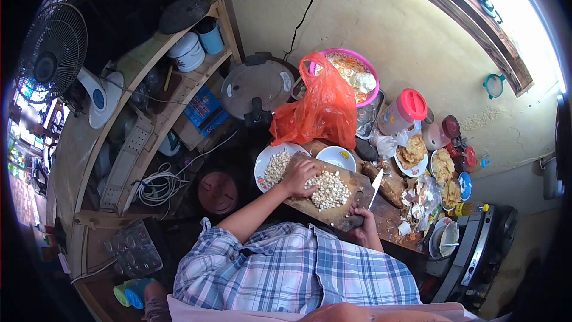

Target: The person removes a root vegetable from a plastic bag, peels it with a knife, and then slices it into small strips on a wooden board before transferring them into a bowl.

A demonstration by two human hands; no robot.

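My left hand (300, 177) rests palm down on the wooden cutting board (292, 201), fingers apart and curved at the edge of a heap of small pale diced pieces (329, 191). Beside it, a white flowered plate (261, 166) holds more of the diced pieces (277, 167). With my right hand (365, 226) I grip the dark end of the board at its lower right corner. A knife (375, 189) points upward just above those fingers; its handle is hidden. Behind the board sits a white bowl (335, 156), partly covered.
An orange plastic bag (322, 107) stands behind the board, before a pink basin (369, 65) of shredded food. Plates of fried food (411, 152), a pink-lidded jar (402, 112) and scraps (411, 203) are to the right. A large pot (253, 89) and shelves (179, 101) stand left.
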